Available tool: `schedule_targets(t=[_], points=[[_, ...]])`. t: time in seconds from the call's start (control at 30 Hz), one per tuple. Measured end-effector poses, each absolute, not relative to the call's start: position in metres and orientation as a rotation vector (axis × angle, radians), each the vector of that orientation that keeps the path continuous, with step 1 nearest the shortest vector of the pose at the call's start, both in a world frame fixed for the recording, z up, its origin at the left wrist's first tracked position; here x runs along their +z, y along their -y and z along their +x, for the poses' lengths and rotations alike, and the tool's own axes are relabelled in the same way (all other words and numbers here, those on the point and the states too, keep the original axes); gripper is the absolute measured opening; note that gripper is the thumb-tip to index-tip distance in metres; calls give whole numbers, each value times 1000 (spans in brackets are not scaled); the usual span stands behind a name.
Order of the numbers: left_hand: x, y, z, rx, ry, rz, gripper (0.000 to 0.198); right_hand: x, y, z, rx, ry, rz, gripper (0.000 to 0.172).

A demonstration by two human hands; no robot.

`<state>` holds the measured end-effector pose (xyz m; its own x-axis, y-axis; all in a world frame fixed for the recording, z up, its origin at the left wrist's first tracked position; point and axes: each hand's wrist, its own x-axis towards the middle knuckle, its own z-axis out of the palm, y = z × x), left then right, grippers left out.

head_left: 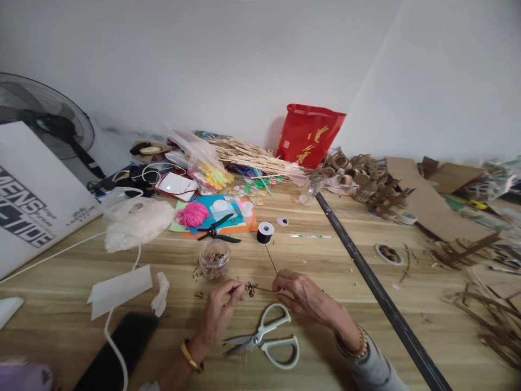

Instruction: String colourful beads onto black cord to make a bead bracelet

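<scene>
A small cluster of colored beads (251, 289) hangs on a dark cord between my two hands. My left hand (223, 305) pinches the cord just left of the beads. On the other side, my right hand (296, 292) has its fingers closed on the same cord, which runs up to a white spool of black cord (265, 232). An open glass jar of beads (214, 259) stands behind my left hand. White-handled scissors (260, 339) lie with blades apart on the wooden table (325, 347), nearer to me than the beads.
Green-handled pliers (215, 232) and pink yarn (192, 215) lie on colored sheets. A black strip (374, 282) crosses the table at the right, with woven pieces (380, 195) beyond it. At the left are a black phone-like slab (118, 353), a white cable and a plastic bag (138, 220).
</scene>
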<state>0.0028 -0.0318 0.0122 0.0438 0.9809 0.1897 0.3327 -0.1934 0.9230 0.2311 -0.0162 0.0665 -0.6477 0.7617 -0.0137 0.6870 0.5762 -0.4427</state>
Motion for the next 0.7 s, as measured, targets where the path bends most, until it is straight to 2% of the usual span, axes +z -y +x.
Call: schedule_targets(t=[0.03, 0.2, 0.33, 0.43, 0.47, 0.7], points=[[12, 33, 4, 1158, -1316, 1671, 29, 68, 18, 231, 642, 2631, -1236, 6], [21, 43, 13, 1103, -1088, 1920, 22, 73, 22, 230, 773, 2590, -1220, 34], [46, 55, 16, 1020, -858, 2051, 17, 61, 8, 233, 838, 2351, -1148, 39], [62, 63, 19, 972, -678, 2027, 15, 44, -16, 235, 688, 2185, -1239, 35], [65, 65, 20, 961, -613, 1974, 14, 38, -25, 234, 609, 2136, -1296, 38], [66, 84, 33, 964, -394, 1452, 16, 12, -75, 212, 195, 2026, -1624, 75]])
